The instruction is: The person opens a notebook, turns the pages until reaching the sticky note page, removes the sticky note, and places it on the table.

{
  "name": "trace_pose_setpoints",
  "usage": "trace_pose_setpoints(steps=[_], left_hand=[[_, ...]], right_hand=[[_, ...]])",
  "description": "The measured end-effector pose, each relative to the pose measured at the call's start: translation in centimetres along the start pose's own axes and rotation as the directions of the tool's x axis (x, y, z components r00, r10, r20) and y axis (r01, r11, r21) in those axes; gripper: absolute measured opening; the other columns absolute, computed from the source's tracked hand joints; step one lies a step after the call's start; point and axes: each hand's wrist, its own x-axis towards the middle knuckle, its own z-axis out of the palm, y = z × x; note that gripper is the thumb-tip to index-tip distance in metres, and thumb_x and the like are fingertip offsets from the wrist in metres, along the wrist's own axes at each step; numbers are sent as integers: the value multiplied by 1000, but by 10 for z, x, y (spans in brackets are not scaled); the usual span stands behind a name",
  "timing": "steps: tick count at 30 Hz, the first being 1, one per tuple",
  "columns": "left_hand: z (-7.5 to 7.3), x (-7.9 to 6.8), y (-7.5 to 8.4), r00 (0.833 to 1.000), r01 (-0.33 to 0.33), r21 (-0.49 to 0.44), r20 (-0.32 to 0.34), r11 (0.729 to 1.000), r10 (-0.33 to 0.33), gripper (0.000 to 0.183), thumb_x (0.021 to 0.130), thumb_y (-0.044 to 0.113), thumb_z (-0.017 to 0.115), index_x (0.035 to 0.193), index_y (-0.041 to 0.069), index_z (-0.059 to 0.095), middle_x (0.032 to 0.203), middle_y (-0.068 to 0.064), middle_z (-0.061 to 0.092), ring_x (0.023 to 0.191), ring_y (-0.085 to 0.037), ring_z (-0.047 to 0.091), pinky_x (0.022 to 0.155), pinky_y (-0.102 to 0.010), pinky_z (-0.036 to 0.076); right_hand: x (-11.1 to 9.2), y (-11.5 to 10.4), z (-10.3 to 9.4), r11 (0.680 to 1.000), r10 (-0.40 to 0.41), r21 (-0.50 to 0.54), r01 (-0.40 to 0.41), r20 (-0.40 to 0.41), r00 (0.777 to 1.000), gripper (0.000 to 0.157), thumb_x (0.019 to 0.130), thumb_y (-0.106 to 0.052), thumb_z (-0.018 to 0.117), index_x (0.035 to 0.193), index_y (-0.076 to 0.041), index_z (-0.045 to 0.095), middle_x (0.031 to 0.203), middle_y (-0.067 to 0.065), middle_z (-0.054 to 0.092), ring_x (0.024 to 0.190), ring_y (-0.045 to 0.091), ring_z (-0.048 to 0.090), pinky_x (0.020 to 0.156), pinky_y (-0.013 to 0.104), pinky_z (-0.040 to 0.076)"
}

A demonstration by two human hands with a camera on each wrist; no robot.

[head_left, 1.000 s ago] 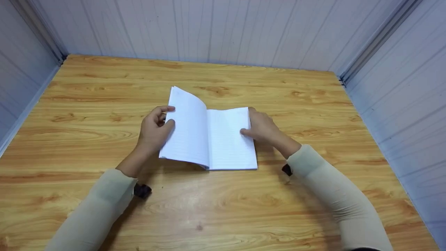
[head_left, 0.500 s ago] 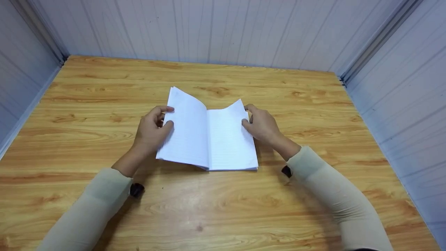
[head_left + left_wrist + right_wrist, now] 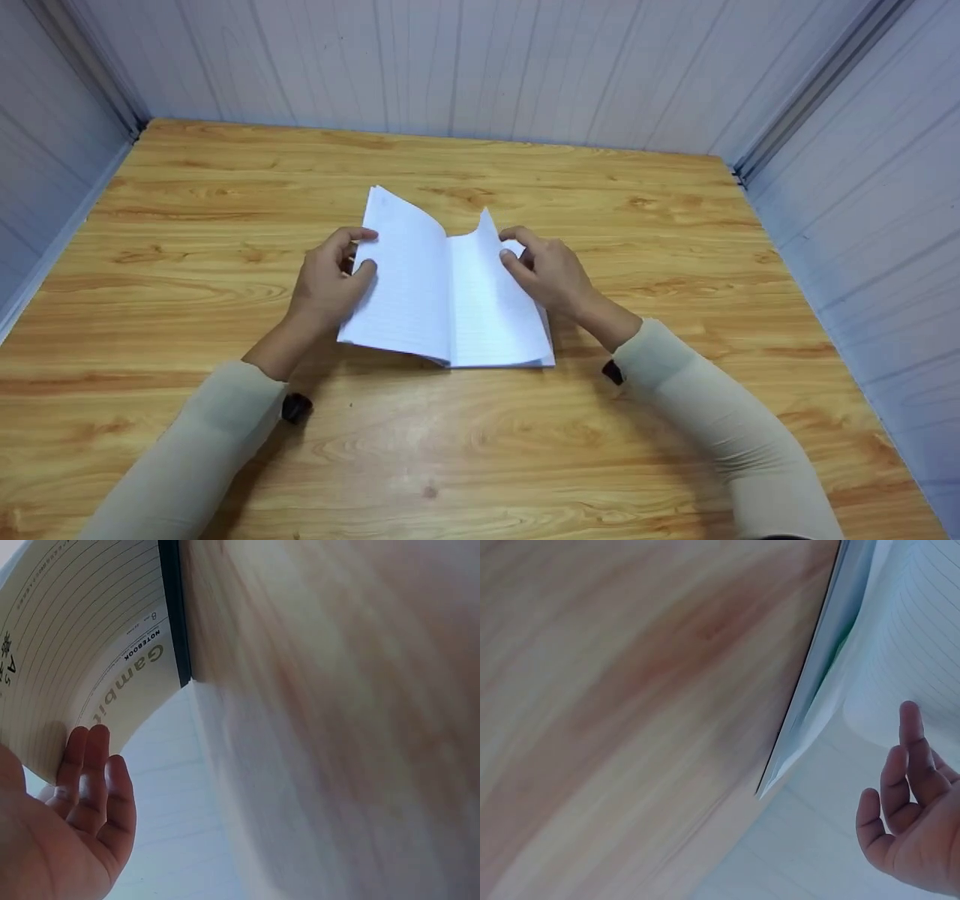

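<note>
A lined notebook (image 3: 409,285) lies open on the wooden table, its left half raised and its right half on the tabletop. My left hand (image 3: 330,277) grips the outer edge of the left half, thumb on the page and fingers behind. In the left wrist view the notebook's cover (image 3: 139,664) shows "Gambit", "NOTEBOOK" and a dark spine strip. My right hand (image 3: 551,270) pinches a right-side page (image 3: 487,292) between thumb and index finger, and its top corner curls up. Its other fingers (image 3: 892,787) are bent below that lifted page in the right wrist view.
The wooden table (image 3: 480,450) spreads out on all sides of the notebook. Pale panelled walls (image 3: 420,67) stand along its back, left and right. A small dark object (image 3: 297,408) sits at the left cuff, and another (image 3: 613,372) at the right cuff.
My right hand has moved left, lifting a right-side page from its outer edge and bending it toward the spine. My left hand keeps its hold with barely any shift.
</note>
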Motion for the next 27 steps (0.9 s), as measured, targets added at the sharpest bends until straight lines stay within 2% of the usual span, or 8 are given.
trace_pose_setpoints(steps=[2,6,9,13,21,27], left_hand=[[-1,0,0,1000,-3,25,7,1000,3,34,88,12,54,121,13,60,74,-5,50,72,-19,45,65,-29,35],[-3,-1,0,999,-29,78,21,997,27,31,89,14,54,119,13,62,83,-6,55,76,-19,47,67,-31,37],[-4,-1,-1,999,-49,92,22,995,47,29,89,14,54,116,13,64,91,-6,61,77,-19,49,67,-31,38],[-4,-1,-1,998,-52,91,22,994,51,28,89,13,54,114,13,65,94,-6,63,78,-19,51,68,-30,39],[-4,-2,-1,999,-40,89,29,995,38,27,91,15,54,116,13,65,96,-5,64,78,-18,50,68,-30,39],[-4,-1,-3,998,-56,85,10,995,55,27,88,17,58,113,12,67,83,-6,58,71,-17,48,62,-26,36]], right_hand=[[0,-2,1,1000,-22,-7,22,21,1000,33,99,-32,46,124,-16,60,50,-4,46,45,10,38,46,26,32],[-1,-5,3,996,-56,-57,62,95,994,34,99,-30,46,128,-20,59,54,-4,50,48,10,41,50,27,35],[-1,-8,4,991,-67,-100,84,157,985,36,98,-31,46,131,-24,57,67,-2,64,57,12,52,58,30,43],[-2,-12,5,984,-61,-150,95,219,974,39,98,-36,43,136,-30,52,91,1,72,76,16,62,72,36,48],[-4,-18,10,968,-43,-222,114,301,953,46,96,-43,47,141,-36,45,104,2,70,90,23,60,77,41,47],[-4,-26,13,956,-76,-240,167,346,935,48,96,-44,48,142,-34,43,108,3,68,95,26,59,84,47,44]])
